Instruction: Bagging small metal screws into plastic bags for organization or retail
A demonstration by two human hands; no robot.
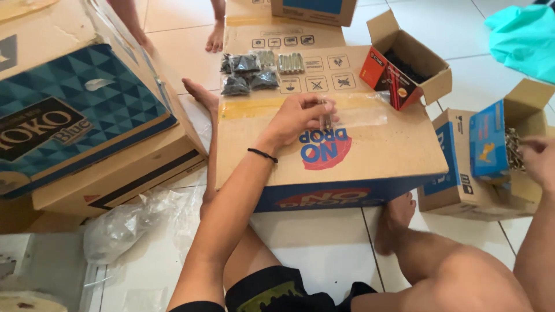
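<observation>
L hand point(300, 118) pinches slim metal bolts point(326, 118) w/ a clear plastic bag point(364, 112) on the cardboard box point(393, 150). R hand point(539, 159) curls over shiny screws point(513, 149); grip unclear.

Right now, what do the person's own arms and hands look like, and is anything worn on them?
Both arms are bare, with no sleeves or gloves showing. The left hand has a thin black band around its wrist. The right hand, at the frame's edge, shows no band, watch or ring. No rings are visible on the left fingers either.
</observation>
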